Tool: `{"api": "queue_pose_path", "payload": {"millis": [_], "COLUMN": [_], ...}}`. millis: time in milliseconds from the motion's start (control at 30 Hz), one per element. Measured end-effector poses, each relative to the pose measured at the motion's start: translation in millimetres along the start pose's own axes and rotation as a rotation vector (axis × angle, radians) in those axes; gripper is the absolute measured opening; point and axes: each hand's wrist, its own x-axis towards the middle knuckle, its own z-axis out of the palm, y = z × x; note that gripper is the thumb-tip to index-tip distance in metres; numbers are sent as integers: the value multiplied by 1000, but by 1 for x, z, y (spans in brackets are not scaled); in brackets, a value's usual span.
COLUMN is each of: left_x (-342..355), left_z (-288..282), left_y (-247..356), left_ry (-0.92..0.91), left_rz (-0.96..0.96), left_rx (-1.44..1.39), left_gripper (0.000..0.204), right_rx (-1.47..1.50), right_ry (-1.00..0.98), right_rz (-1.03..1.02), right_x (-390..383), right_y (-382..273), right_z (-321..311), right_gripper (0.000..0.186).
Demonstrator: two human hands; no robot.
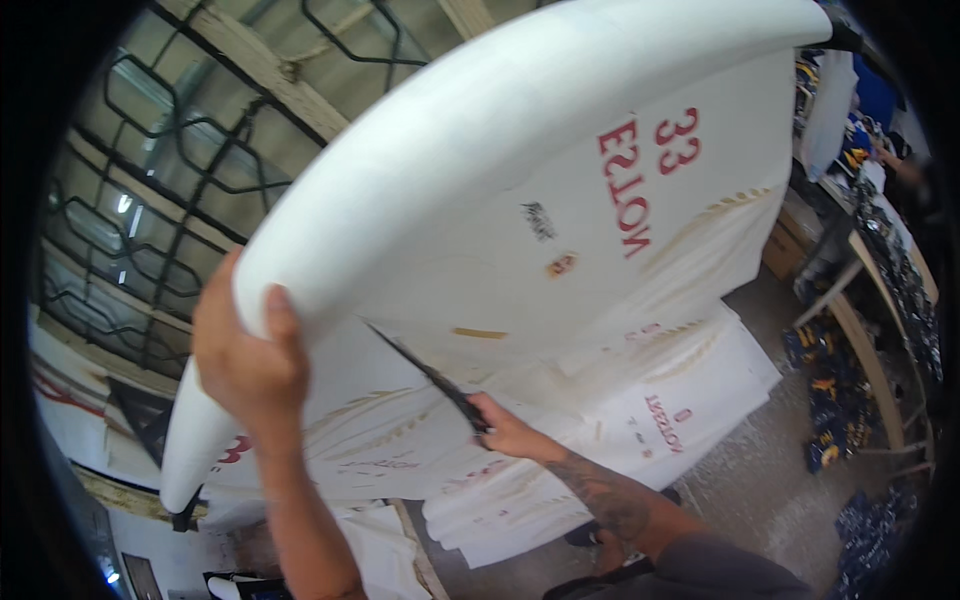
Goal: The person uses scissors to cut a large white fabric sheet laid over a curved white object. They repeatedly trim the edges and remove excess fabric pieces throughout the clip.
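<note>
A thick roll of white printed paper (480, 120) stretches across the view from lower left to upper right, with dark ends of a bar at both tips. My left hand (250, 350) is wrapped round the roll toward its left end, thumb on the near side. From the roll a wide white sheet (480, 270) hangs down, bearing red lettering and tan leaf-like marks. My right hand (505, 430) grips a long, dark pair of scissors (430, 375). Their blades point up and left against the sheet, the tip near the roll's lower edge.
More of the printed sheet (690, 370) lies in folds below, over the grey floor (730, 490). A wooden-framed table (870, 350) on the right carries dark and shiny material, with dark printed pieces (830, 400) beneath. Window bars (180, 170) stand behind the roll. Another person's hand (900, 170) shows far right.
</note>
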Motion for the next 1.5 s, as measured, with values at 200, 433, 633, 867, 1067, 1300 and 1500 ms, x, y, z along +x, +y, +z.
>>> {"api": "queue_pose_path", "payload": {"millis": [200,433,633,867,1067,1300,1500], "left_x": [49,-7,-29,42,49,-31,2], "left_z": [-17,-19,-7,-10,-16,9,7], "left_y": [5,14,28,-10,-5,25,15], "left_ry": [-237,167,201,-262,136,359,134], "left_rz": [-320,111,178,-205,-132,201,133], "left_rx": [-179,-42,157,-152,-207,202,14], "left_gripper": [31,26,70,60,36,62,77], "right_rx": [141,103,2,142,388,130,232], "right_ry": [-82,80,-47,-53,-113,-46,-15], "right_rz": [245,19,67,160,8,120,124], "right_x": [-34,-36,-8,-20,-40,-33,-8], "right_y": [-7,-1,-22,-29,-22,-25,-16], "right_z": [-3,10,-2,-11,1,0,-1], "right_gripper": [53,37,49,40,39,43,38]}}
